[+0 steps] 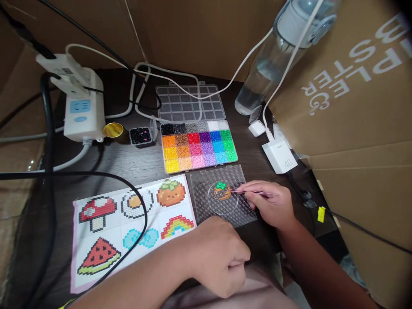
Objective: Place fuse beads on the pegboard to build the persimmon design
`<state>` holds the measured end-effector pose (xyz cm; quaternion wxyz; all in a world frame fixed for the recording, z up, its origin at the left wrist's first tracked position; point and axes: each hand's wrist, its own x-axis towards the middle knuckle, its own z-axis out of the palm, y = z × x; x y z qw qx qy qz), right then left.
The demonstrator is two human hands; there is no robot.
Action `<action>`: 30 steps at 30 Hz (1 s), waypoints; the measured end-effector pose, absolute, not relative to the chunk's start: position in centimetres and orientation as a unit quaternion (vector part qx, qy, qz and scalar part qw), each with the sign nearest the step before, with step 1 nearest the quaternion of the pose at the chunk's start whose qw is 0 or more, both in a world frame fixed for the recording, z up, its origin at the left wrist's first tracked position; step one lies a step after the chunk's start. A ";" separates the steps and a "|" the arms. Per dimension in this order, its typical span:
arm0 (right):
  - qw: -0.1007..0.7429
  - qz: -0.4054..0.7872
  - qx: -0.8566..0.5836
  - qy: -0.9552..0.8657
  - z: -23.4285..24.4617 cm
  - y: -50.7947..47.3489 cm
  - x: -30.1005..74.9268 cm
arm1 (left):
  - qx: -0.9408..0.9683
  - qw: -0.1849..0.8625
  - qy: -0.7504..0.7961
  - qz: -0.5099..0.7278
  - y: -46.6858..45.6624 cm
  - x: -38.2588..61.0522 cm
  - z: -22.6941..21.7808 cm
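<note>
2 hands are apart: the right hand [270, 205] pinches tweezers [255, 192] lying left-to-right, tips at the orange bead figure [222, 191] on the pegboard [202, 206], lower centre, while the left hand [222, 257], fisted, rests farther below.

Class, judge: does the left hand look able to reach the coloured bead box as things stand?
Probably yes: the left hand rests by the pegboard, and only that flat board lies between it and the bead box.
</note>
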<state>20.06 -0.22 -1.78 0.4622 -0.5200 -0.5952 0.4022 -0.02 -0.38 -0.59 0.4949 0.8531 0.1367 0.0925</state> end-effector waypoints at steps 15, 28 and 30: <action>0.464 0.414 -0.541 -0.566 -1.8 -0.3 20.1 | 0.855 0.494 0.139 0.072 -0.3 0.0 -0.3; 0.549 0.398 -0.499 -0.540 2.8 8.2 12.8 | 0.852 0.510 0.103 0.067 0.1 -0.6 -1.3; 0.519 0.405 -0.529 -0.536 2.7 9.2 11.1 | 0.852 0.509 0.097 0.074 0.1 -0.6 -1.3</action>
